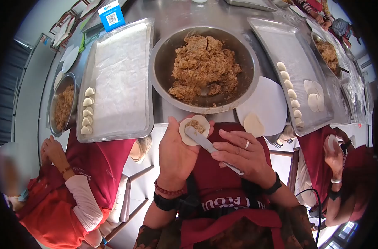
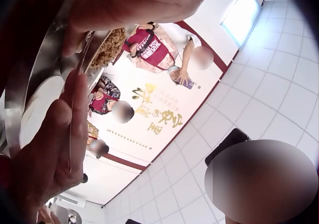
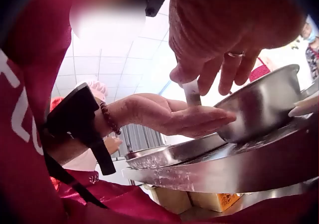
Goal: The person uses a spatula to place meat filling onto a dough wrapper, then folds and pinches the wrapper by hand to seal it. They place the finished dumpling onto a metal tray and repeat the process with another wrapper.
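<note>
A round dough wrapper (image 1: 186,137) lies on the upturned palm and fingers of my left hand (image 1: 175,152), with brown filling (image 1: 196,125) at its middle. My right hand (image 1: 248,157) grips a flat metal spatula (image 1: 206,145) between thumb and fingers, and its tip touches the filling. In the right wrist view, my right hand (image 3: 234,29) is above my left hand (image 3: 174,115), the spatula (image 3: 191,93) pointing down between them. In the left wrist view, my right hand (image 2: 134,7) shows at the top and my left hand (image 2: 50,144) below it.
A large steel bowl (image 1: 156,83) of filling stands just beyond my hands. Left of it is a floured tray (image 1: 120,79) with several dumplings; on the right, another tray (image 1: 280,45) holds dumplings and wrappers. Wrappers lie on a white round board (image 1: 270,103). People sit on both sides.
</note>
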Demonstrator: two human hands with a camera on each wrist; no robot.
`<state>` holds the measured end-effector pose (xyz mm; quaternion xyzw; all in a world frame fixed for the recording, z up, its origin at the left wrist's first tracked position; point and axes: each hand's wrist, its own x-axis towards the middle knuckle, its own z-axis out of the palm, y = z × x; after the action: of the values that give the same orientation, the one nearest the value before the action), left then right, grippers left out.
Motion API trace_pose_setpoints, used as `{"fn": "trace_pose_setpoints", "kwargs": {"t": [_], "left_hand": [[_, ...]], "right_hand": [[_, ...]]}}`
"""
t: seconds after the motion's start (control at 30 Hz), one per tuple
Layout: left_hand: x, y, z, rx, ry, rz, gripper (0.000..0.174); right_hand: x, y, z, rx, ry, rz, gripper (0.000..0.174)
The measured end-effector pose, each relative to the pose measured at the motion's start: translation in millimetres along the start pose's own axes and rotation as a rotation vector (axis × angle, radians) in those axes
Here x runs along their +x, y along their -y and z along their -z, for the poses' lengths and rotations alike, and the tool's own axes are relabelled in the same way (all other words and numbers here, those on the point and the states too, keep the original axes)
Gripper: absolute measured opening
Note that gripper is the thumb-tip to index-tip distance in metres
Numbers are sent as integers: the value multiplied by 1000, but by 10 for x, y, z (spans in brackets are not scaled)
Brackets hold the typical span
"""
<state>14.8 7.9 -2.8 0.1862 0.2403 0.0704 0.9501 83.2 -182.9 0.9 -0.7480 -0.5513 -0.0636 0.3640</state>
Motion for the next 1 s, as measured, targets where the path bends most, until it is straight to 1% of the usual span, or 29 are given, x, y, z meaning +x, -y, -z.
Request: {"fn": "trace_pose_setpoints", "kwargs": {"t": [0.07, 0.17, 0.27, 0.37, 0.4, 0.5, 0.6, 0.7, 0.8, 0.9, 1.0], "left_hand": [[12, -7, 36, -16, 5, -7, 61], [62, -32, 56, -8, 23, -7, 62], [63, -53, 34, 9, 28, -12, 58], [67, -68, 20, 11, 43, -23, 54], [69, -73, 20, 8, 49, -28, 54], [73, -98, 10, 17, 46, -32, 54], [87, -114, 7, -8, 24, -27, 53], [97, -120, 20, -14, 22, -40, 53], [106, -123, 8, -59, 12, -56, 52], [105, -132, 29, -60, 36, -58, 51], [106, -134, 19, -90, 32, -55, 51]], "right_hand": [[6, 19, 87, 29, 22, 2, 28], [73, -54, 214, 209, 2, -85, 23], [239, -93, 278, 287, -186, -321, 22], [486, -221, 234, 183, -179, -435, 21], [561, -303, 192, 122, -160, -364, 19], [691, -478, 53, 71, -106, -287, 18], [764, -546, -39, 134, -96, -306, 17], [795, -592, -24, 213, -24, -366, 16], [762, -608, -11, 160, 0, -353, 16], [747, -599, 85, 230, -26, -296, 16], [750, -534, 138, 210, -74, -298, 15]]}}
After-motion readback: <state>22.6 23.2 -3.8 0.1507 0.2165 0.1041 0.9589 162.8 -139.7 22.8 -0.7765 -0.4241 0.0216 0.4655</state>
